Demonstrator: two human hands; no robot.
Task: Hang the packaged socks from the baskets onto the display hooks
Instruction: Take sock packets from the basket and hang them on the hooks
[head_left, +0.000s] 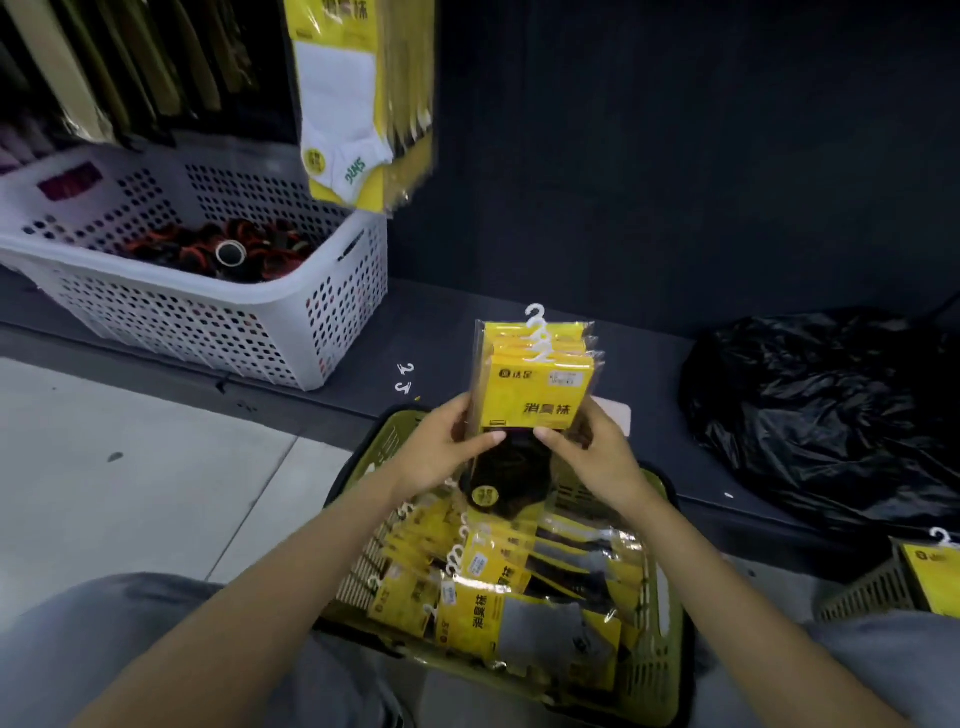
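While both hands (436, 447) (592, 447) grip it, sock stack (535, 384) stands upright

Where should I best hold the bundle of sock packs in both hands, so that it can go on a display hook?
Grip the bundle of sock packs at its lower half, from both side edges, as the left hand and right hand do. The packs stand upright with their white hangers stacked at the top; those should probably stay free.
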